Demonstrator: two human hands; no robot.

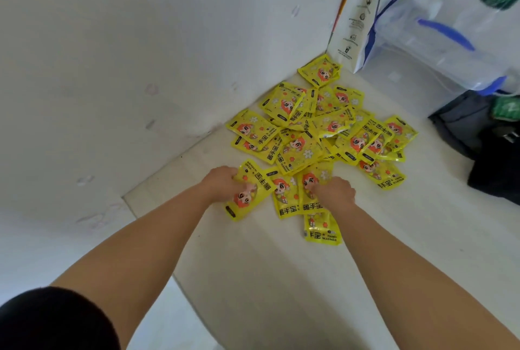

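Two packets gripped, loose heap behind
Our left hand point(222, 180) curls round the left packet point(244, 195) at the pile's point(318, 130) near edge; our right hand point(336, 190) pinches the middle packet point(308, 202), which overlaps others. We judge a quick lift could drag those glossy neighbours along or off the white surface point(253, 279)

Wall point(140, 68) left — bare mattress point(281, 279) near side

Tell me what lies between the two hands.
A middle packet lies between them, flanked by the left packet in the left hand and the right packet under the right hand; head view.
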